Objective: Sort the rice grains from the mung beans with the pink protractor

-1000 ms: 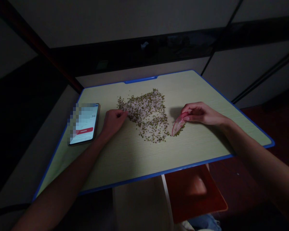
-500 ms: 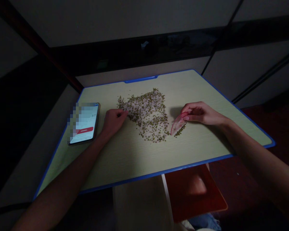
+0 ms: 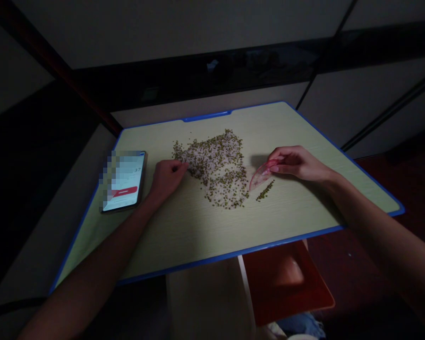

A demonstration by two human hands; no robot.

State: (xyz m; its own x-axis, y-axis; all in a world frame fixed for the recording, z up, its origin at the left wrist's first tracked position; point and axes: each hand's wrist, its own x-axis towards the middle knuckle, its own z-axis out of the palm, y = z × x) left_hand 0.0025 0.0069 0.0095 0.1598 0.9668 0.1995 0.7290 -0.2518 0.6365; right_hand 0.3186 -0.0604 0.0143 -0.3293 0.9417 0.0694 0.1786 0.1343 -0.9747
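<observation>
A spread pile of green beans mixed with pale, rice-like grains covers the middle of the table. At its left edge rests my left hand, fingers curled and thumb against the forefinger; anything inside is hidden. Right of the pile, my right hand pinches a clear, red-edged curved plastic piece between thumb and fingers. The piece tilts, its lower tip close to the pile's right edge. Just below it lies a short separate row of green beans.
The light table has a blue rim and a blue handle at the back. A lit phone lies on the left, beside my left forearm. Cabinet panels stand behind. An orange-red seat shows below the front edge.
My right hand has moved slightly up and away with the plastic piece, uncovering more of the small bean row. My left hand has stayed in place.
</observation>
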